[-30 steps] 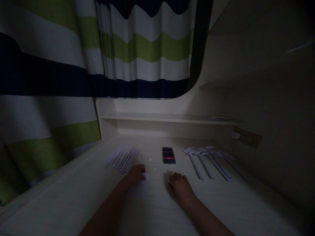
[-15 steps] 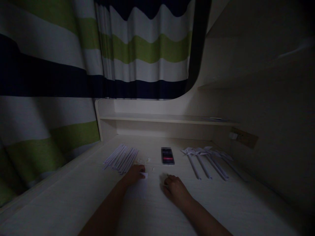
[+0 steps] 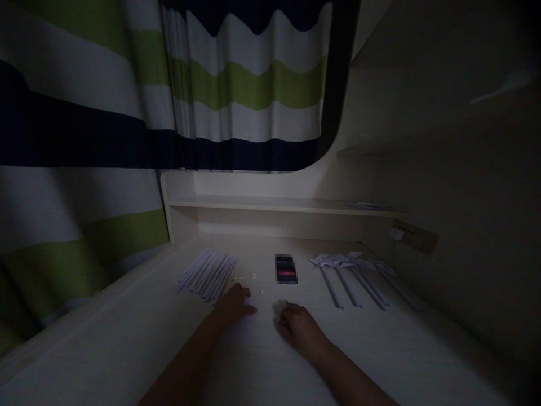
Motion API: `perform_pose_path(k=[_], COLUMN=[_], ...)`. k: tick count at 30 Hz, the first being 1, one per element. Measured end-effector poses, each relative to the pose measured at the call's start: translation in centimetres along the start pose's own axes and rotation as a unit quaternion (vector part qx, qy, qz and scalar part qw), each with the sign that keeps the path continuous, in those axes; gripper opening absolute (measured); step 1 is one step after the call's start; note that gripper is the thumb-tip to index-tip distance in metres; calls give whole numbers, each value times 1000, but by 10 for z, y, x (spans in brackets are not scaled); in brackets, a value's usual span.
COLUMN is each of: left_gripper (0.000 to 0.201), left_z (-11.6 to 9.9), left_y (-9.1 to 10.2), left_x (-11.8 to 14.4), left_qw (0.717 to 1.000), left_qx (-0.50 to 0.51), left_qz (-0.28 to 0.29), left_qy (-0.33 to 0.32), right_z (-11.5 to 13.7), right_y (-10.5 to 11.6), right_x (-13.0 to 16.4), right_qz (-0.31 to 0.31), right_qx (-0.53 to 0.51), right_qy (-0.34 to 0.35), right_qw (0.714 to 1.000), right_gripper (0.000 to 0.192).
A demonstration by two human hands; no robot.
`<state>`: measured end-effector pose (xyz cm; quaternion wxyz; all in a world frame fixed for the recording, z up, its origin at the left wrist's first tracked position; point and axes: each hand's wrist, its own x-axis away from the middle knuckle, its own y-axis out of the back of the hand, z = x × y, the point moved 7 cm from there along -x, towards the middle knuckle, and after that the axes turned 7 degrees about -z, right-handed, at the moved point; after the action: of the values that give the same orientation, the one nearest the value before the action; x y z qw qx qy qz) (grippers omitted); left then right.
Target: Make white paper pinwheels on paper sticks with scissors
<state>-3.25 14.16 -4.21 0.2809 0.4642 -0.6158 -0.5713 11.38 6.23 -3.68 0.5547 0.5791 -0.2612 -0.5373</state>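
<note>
Head view: left hand [image 3: 232, 303] rests low over the desk [image 3: 264, 361], thumb and index finger parted, no grasp seen. White scraps [image 3: 253, 276] lie just beyond it; rolled paper sticks [image 3: 205, 274] lie side by side to its left. Right hand [image 3: 301, 328] is curled; contents cannot be determined. Dark device [image 3: 286, 269], pixelated, lies beyond it; paper pinwheels [image 3: 341, 261] lie farther right.

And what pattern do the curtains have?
The curtains have wide bands of navy, whitish and green, seen in the head view.
</note>
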Motion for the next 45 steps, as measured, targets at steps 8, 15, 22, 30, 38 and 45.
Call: perform_pose_path(k=[8, 15, 22, 30, 38, 45], left_gripper=[30, 34, 40, 27, 25, 26], left_z=[-21, -35, -37, -36, -35, -33], left_y=[-9, -9, -7, -8, -5, -3], left_x=[9, 12, 12, 13, 14, 13], left_qw=[997, 995, 995, 995, 994, 993], left_qx=[-72, -99, -97, -101, -107, -110], left_qz=[9, 10, 10, 22, 25, 16], left_qy=[1, 2, -6, -7, 7, 31], right_z=[2, 3, 4, 4, 5, 7], right_y=[-2, -1, 2, 1, 0, 2], right_x=[1, 1, 2, 1, 2, 2], right_qz=[-8, 4, 13, 5, 10, 15], right_qx=[-2, 9, 6, 7, 3, -6], right_qy=[16, 15, 13, 20, 15, 20], right_qw=[1000, 1000, 1000, 1000, 1000, 1000], right_gripper=[24, 24, 24, 24, 23, 23])
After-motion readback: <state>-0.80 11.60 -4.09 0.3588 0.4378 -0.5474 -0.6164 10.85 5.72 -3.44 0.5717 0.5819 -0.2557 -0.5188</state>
